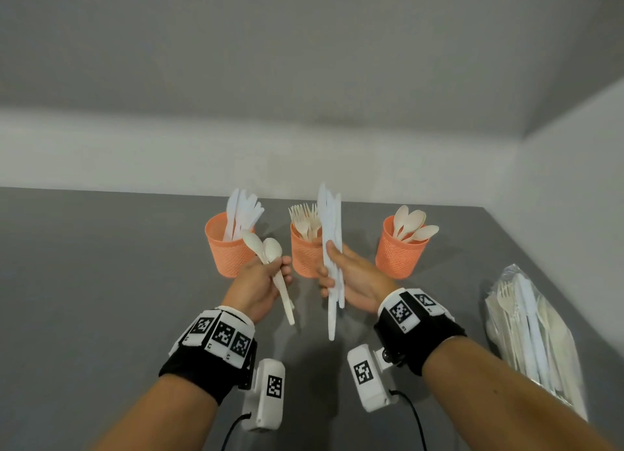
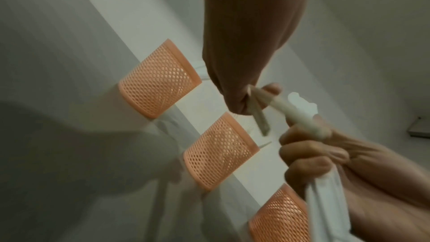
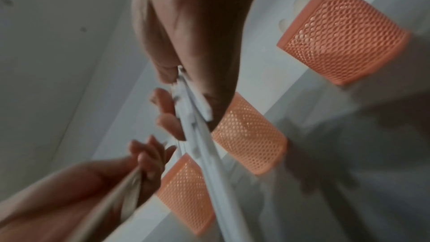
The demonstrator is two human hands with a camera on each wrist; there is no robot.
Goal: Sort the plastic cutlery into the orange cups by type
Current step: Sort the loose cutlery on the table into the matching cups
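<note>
Three orange mesh cups stand in a row at the back of the grey table: the left cup (image 1: 226, 251) holds white knives, the middle cup (image 1: 304, 258) forks, the right cup (image 1: 400, 253) cream spoons. In front of the left and middle cups my left hand (image 1: 275, 273) grips two cream spoons (image 1: 266, 246) by their handles, bowls up. Beside it, my right hand (image 1: 332, 268) holds a bundle of white knives (image 1: 330, 227) upright in front of the middle cup. In the left wrist view the spoon handles (image 2: 259, 111) poke out of my fist. The right wrist view shows the knives (image 3: 200, 135) pinched between thumb and fingers.
A clear plastic bag (image 1: 535, 336) of mixed cutlery lies at the table's right edge, near my right forearm. White walls close off the table behind the cups and on the right. Bare grey tabletop (image 1: 101, 281) stretches to the left.
</note>
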